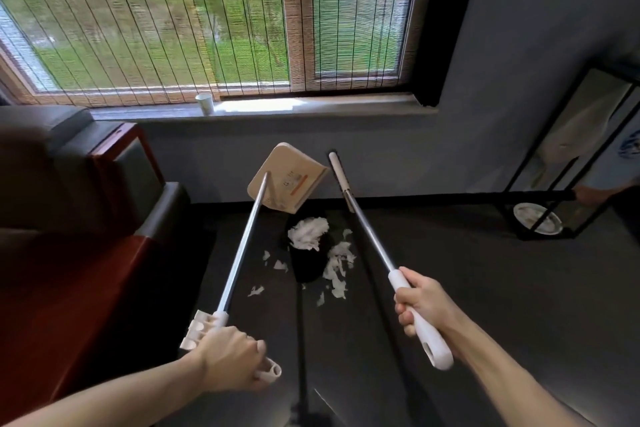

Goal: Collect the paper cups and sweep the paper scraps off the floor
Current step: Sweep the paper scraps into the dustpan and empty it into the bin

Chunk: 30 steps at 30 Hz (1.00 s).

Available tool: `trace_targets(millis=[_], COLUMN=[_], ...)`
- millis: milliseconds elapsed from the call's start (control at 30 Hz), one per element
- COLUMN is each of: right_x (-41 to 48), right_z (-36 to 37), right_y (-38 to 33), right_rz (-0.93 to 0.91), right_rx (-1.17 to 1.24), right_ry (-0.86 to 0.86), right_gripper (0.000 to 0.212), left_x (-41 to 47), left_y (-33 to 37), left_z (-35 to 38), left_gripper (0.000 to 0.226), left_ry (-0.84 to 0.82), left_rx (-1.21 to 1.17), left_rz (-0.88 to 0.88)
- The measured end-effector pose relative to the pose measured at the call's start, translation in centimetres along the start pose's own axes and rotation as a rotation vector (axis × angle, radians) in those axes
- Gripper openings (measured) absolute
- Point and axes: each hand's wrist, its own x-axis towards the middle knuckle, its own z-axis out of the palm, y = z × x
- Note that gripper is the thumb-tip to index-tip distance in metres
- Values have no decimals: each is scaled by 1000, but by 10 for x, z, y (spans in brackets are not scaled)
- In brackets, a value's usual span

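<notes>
Head view, left to right: a red and dark armchair (69, 218) fills the left side. Behind it a paper cup (204, 103) stands upright on the windowsill (311, 107). The left hand (232, 357) has its grip curled round the near end of the dustpan pole (242, 246). The beige dustpan (287, 177) is lifted and tilted near the far wall. Just below it a heap of paper scraps (308, 237) lies on a black shape I cannot identify. Loose scraps (337, 267) are scattered over the dark floor (485, 288) between the two poles. The right hand (422, 308) has its grip wrapped round the white handle of a second pole (367, 229), which slants toward the wall. At far right stands a black metal frame (540, 177).
</notes>
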Motion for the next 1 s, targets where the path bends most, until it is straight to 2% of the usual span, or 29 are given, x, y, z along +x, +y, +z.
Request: trace_targets(millis=[67, 133, 200, 267, 300, 333, 433, 500, 567, 633, 767, 800, 900, 1000], right_x=[-1, 0, 1, 4, 6, 9, 23, 37, 59, 86, 150, 167, 215, 262], right_z=[4, 8, 11, 13, 12, 11, 1, -9, -21, -36, -67, -75, -97, -110], right_y=[2, 4, 8, 11, 13, 14, 16, 15, 12, 8, -5, -9, -19, -30], right_rz=[8, 21, 38, 58, 68, 79, 112, 135, 163, 197, 259, 278, 329, 367], right_rx=[-4, -1, -2, -6, -5, 0, -10, -34, -67, -110, -196, -215, -276, -338], right_ry=[-3, -6, -8, -7, -5, -5, -1, 3, 6, 19, 24, 17, 7, -9], right_gripper=[69, 68, 66, 66, 66, 66, 61, 52, 35, 27, 24, 24, 20, 24], left_x=[-12, -22, -31, -47, -56, -63, -73, -69, -54, -32, 20, 35, 74, 103], left_y=[0, -3, -7, -15, -18, -22, -32, -36, -34, -32, -37, -37, -32, -19], left_z=[-10, -14, -9, -17, -22, -24, -25, -27, -29, -25, -18, -16, -10, -4], left_gripper=[45, 55, 66, 42, 25, 17, 26, 24, 18, 7, 55, 57, 49, 47], left_ry=[111, 111, 204, 375, 426, 428, 499, 579, 615, 606, 477, 488, 544, 543], left_rx=[50, -46, -180, -309, -429, -656, -1276, -1474, -1544, -1560, -1503, -1546, -1583, -1543], left_rz=[-80, -110, -200, -216, -283, -391, -610, -672, -683, -655, -617, -634, -782, -917])
